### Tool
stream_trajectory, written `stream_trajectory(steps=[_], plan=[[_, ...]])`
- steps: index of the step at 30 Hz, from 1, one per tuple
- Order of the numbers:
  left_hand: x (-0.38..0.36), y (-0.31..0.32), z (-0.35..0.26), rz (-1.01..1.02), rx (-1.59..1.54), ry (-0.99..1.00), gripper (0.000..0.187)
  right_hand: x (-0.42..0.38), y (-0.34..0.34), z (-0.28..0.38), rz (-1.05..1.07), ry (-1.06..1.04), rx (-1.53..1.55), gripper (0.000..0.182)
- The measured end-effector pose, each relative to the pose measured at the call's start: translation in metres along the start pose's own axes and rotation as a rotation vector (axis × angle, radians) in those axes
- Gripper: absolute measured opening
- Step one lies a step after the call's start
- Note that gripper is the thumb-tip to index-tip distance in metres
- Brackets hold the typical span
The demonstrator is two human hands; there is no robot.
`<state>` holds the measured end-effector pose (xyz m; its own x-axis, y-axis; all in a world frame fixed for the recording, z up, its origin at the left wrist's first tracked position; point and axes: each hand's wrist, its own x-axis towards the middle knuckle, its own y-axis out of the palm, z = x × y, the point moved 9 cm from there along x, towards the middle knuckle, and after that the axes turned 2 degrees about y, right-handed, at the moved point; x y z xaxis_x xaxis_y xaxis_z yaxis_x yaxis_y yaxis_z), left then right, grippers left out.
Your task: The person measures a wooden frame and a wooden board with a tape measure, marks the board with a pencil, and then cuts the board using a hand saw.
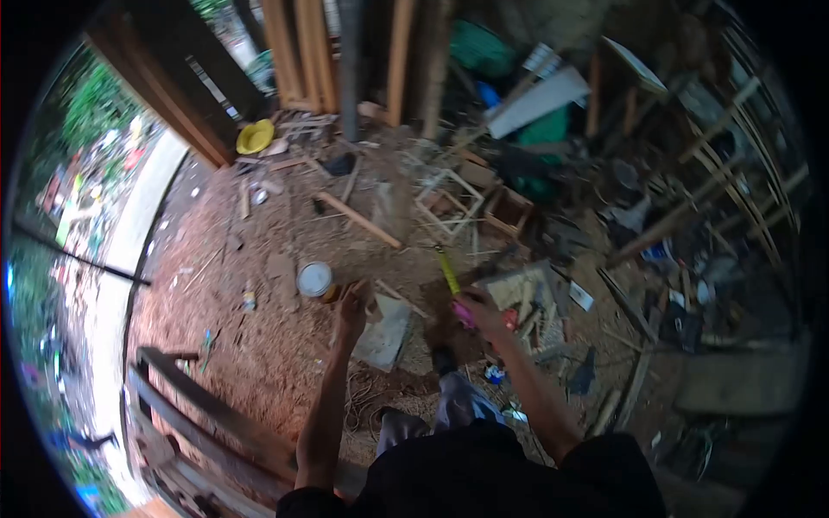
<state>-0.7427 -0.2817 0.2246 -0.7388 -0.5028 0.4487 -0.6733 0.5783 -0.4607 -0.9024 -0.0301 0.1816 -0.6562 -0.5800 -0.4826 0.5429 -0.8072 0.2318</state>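
Observation:
My right hand is closed around a pink tape measure. Its yellow blade is pulled out a short way and points up and away from me. My left hand is held in front of me with its fingers curled. A thin tan edge shows by those fingers, too blurred to name. Just beyond the left hand is a can with a pale lid. Below and between my hands, a flat grey board lies on the ground.
Wood scraps, a small open frame and a wooden box litter the dirt floor ahead. A tray of offcuts lies by my right hand. A wooden bench-like frame stands at left. A yellow bowl-shaped thing sits near upright planks.

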Motion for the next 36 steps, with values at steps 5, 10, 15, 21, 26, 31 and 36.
stream_trajectory(steps=[5, 10, 15, 21, 26, 31, 36], plan=[[0.079, 0.067, -0.102, 0.141, -0.045, -0.011, 0.028, 0.005, -0.084, 0.030, -0.169, -0.134, 0.094, 0.019], [0.163, 0.145, -0.188, 0.276, -0.105, 0.192, 0.025, -0.017, -0.163, 0.097, -0.367, -0.155, 0.144, 0.019], [0.177, 0.214, -0.249, 0.354, -0.331, 0.350, 0.026, -0.067, -0.182, 0.125, -0.530, -0.237, 0.109, 0.019], [0.167, 0.284, -0.259, 0.445, -0.272, 0.373, 0.037, -0.109, -0.194, 0.122, -0.655, -0.338, 0.226, 0.020], [0.175, 0.302, -0.265, 0.434, -0.232, 0.399, 0.040, -0.112, -0.202, 0.121, -0.691, -0.392, 0.218, 0.021], [0.184, 0.299, -0.281, 0.524, -0.299, 0.328, 0.044, -0.104, -0.203, 0.129, -0.670, -0.409, 0.199, 0.021], [0.185, 0.310, -0.293, 0.503, -0.318, 0.413, 0.042, -0.085, -0.221, 0.137, -0.623, -0.375, 0.172, 0.020]])
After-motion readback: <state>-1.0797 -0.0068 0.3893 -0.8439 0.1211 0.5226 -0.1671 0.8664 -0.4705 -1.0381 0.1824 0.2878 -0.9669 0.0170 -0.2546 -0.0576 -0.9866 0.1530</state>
